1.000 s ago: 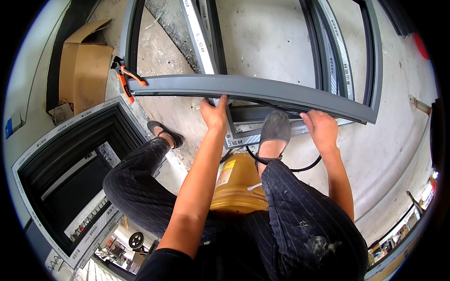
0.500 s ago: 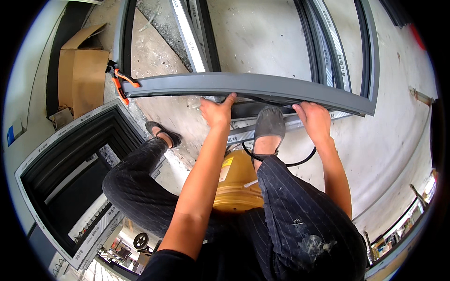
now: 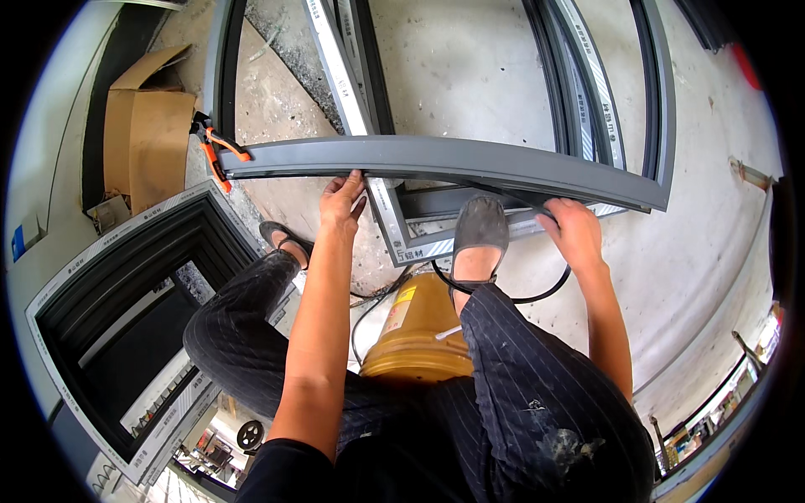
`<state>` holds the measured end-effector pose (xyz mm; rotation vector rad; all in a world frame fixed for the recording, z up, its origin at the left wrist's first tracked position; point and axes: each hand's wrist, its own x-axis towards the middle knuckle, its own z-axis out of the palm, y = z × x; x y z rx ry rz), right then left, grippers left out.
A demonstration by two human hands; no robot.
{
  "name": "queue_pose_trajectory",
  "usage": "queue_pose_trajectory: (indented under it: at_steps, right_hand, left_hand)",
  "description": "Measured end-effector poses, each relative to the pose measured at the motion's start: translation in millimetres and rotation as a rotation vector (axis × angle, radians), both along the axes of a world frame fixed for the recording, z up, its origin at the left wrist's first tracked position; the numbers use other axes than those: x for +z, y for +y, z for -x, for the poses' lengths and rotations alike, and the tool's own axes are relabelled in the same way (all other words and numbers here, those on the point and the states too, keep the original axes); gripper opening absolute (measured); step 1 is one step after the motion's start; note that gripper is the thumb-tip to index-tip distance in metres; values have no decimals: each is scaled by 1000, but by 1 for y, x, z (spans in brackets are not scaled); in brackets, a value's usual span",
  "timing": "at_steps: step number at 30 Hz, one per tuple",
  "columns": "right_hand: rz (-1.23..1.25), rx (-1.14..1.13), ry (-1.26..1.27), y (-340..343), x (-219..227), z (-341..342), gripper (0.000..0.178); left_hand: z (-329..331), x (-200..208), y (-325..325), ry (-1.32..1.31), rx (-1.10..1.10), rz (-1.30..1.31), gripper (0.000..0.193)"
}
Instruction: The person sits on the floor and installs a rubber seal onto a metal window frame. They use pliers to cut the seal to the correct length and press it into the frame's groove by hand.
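A grey metal window frame [image 3: 470, 158] lies across in front of me, its near bar bowed by the lens. At the near edge of that bar, my left hand [image 3: 342, 199] has its thumb pressed against the edge and its fingers curled below. Farther right, my right hand [image 3: 575, 228] is closed on a black rubber strip [image 3: 530, 199] that slants up to the bar's underside. A black loop [image 3: 549, 290] hangs below the right hand and passes by my shoe. Whether the strip runs under my left thumb cannot be made out.
Orange-handled pliers [image 3: 220, 151] rest on the frame's left corner. My foot [image 3: 480, 230] is beside another white-taped frame [image 3: 394, 239] underneath. A yellow bucket [image 3: 419, 335] stands between my legs. Stacked dark frames [image 3: 63, 285] and a cardboard box [image 3: 151, 138] are at left.
My left hand has slid left along the bar's near edge, uncovering the corner of the lower frame. My right hand has shifted slightly right and down, still holding the strip.
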<state>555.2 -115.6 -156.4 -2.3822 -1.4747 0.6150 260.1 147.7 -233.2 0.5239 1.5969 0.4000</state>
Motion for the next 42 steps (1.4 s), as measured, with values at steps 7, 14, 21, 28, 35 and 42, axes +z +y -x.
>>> queue_pose_trajectory:
  at_steps: [7,14,21,28,35,42]
  right_hand:
    - [-72,-143,-224,5,49,-21,25]
    - [-174,-27,-247,41,27,-52,28]
    - [-73,-43,-107,47,18,-53,22]
    - [-174,-89,12,101,17,-9,22]
    - [-265,-41,-26,140,29,20,37]
    - [-271,-194,152,72,46,27,27]
  left_hand:
    - [36,0,18,-187,92,-60,19]
    - [12,6,6,-209,-27,-65,14]
    - [8,4,14,-158,16,-134,13]
    - [23,-26,136,-162,-24,-291,13]
    - [-27,-8,162,-140,-77,-230,25]
    - [-49,-11,100,-162,-90,-282,17]
